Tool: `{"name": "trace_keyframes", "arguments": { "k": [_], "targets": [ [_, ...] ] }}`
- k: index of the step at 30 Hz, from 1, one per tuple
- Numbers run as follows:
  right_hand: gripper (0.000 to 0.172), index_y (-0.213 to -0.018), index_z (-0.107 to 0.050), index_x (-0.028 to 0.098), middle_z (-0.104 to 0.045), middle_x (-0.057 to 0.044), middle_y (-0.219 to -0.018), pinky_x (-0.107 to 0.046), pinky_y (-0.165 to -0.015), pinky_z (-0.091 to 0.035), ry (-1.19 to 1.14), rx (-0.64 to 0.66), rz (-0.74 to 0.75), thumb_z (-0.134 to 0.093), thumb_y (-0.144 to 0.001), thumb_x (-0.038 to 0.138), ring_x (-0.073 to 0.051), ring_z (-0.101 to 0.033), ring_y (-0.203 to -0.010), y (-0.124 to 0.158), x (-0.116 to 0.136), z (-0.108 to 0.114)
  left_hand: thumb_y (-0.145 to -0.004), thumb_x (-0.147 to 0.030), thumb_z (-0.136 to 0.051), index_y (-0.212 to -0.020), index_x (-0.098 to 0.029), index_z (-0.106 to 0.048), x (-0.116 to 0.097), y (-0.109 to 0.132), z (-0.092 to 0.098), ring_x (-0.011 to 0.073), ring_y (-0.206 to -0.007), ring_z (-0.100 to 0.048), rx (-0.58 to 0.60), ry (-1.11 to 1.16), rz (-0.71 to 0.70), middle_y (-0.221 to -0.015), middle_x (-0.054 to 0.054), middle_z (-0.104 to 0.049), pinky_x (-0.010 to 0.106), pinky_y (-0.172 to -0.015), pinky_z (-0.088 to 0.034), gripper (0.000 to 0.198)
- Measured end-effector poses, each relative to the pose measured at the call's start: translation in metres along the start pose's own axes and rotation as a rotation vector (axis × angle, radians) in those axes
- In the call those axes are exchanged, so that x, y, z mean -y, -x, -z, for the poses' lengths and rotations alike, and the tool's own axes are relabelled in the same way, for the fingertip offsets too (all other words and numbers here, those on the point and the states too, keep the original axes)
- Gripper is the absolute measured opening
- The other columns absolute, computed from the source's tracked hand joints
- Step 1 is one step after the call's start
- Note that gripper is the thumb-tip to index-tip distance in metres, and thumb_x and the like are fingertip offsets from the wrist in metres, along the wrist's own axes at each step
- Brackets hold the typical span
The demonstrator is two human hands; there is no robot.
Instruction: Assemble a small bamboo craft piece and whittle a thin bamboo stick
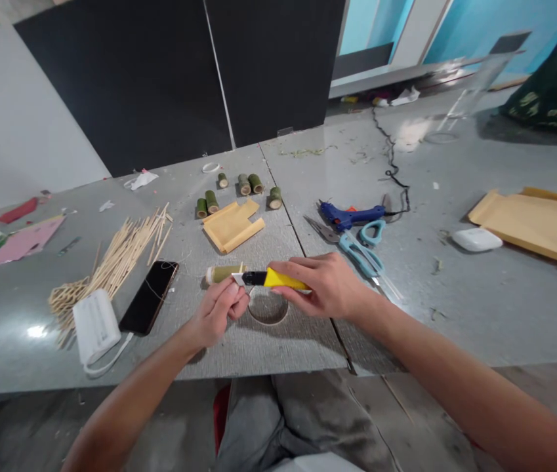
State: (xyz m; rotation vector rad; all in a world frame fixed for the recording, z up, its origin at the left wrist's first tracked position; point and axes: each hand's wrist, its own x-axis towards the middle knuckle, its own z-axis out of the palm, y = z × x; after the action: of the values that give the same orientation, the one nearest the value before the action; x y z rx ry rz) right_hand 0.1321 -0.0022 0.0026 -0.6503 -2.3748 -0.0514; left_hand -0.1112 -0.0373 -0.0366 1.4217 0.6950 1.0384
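Observation:
My right hand [325, 285] grips a yellow utility knife [278, 279] with its black tip pointing left. My left hand [222, 308] pinches a small pale piece at the knife's tip, fingers closed around it. A green bamboo segment [222, 273] lies on the grey table [258, 341] just behind my left hand. A ring of tape [268, 311] lies flat on the table beneath both hands.
Several bamboo segments [243, 187] and folded yellow paper [233, 226] lie further back. Thin wooden sticks [121, 255], a black phone [150, 296] and a white device [95, 326] sit left. A blue glue gun [351, 214], teal scissors [364, 252], a white case [477, 239] and brown envelope [538, 223] lie right.

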Motion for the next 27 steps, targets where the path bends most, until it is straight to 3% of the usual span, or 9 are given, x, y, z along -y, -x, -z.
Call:
{"name": "trace_keyframes", "arguments": {
  "k": [4, 7, 9, 12, 15, 27],
  "targets": [
    [0.038, -0.119, -0.067, 0.016, -0.074, -0.004, -0.080, -0.026, -0.048, -0.030, 0.103, -0.070, -0.185, -0.048, -0.104, 0.046, -0.011, -0.056, -0.052, 0.000, -0.006, 0.000, -0.106, -0.045, -0.041, -0.071, -0.023, -0.033, -0.003, -0.001, 0.000, 0.0100, -0.049, -0.021, -0.014, 0.009, -0.010, -0.056, -0.008, -0.025, 0.030, -0.051, -0.018, 0.042],
    [0.037, -0.120, -0.067, 0.015, -0.075, -0.006, -0.081, -0.025, -0.049, -0.035, 0.184, -0.249, -0.347, -0.049, -0.103, 0.042, -0.012, -0.056, -0.052, 0.003, -0.017, 0.006, -0.106, -0.046, -0.041, -0.071, -0.022, -0.033, -0.006, -0.002, -0.003, 0.0097, -0.050, -0.022, -0.009, 0.039, -0.015, -0.055, -0.008, -0.025, 0.029, -0.051, -0.019, 0.043],
    [0.036, -0.120, -0.066, 0.013, -0.074, -0.006, -0.081, -0.025, -0.049, -0.037, 0.124, -0.263, -0.275, -0.051, -0.102, 0.040, -0.011, -0.056, -0.052, 0.004, -0.019, 0.009, -0.105, -0.046, -0.042, -0.070, -0.022, -0.035, -0.008, -0.004, -0.003, 0.0095, -0.049, -0.021, -0.022, 0.077, 0.005, -0.054, -0.008, -0.025, 0.028, -0.051, -0.019, 0.043],
    [0.035, -0.121, -0.065, 0.012, -0.073, -0.004, -0.079, -0.024, -0.050, -0.036, -0.016, -0.133, -0.092, -0.052, -0.103, 0.039, -0.010, -0.056, -0.052, 0.004, -0.013, 0.008, -0.103, -0.049, -0.044, -0.070, -0.021, -0.041, -0.008, -0.005, 0.000, 0.0094, -0.048, -0.022, -0.064, 0.073, 0.050, -0.053, -0.008, -0.027, 0.028, -0.049, -0.019, 0.044],
    [0.036, -0.123, -0.063, 0.013, -0.073, -0.004, -0.082, -0.025, -0.051, -0.034, -0.054, -0.033, -0.004, -0.050, -0.104, 0.041, -0.010, -0.059, -0.057, 0.002, -0.005, 0.002, -0.102, -0.054, -0.044, -0.069, -0.021, -0.042, -0.007, -0.005, 0.003, 0.0098, -0.048, -0.025, -0.088, -0.002, 0.069, -0.053, -0.007, -0.031, 0.029, -0.050, -0.020, 0.047],
    [0.037, -0.122, -0.064, 0.015, -0.076, -0.004, -0.086, -0.026, -0.050, -0.029, -0.034, 0.029, -0.027, -0.050, -0.104, 0.044, -0.011, -0.058, -0.055, 0.000, -0.001, -0.001, -0.107, -0.048, -0.037, -0.072, -0.022, -0.033, -0.002, -0.003, 0.000, 0.0099, -0.050, -0.022, -0.036, -0.048, -0.027, -0.057, -0.008, -0.025, 0.030, -0.052, -0.019, 0.044]
  ]
}}
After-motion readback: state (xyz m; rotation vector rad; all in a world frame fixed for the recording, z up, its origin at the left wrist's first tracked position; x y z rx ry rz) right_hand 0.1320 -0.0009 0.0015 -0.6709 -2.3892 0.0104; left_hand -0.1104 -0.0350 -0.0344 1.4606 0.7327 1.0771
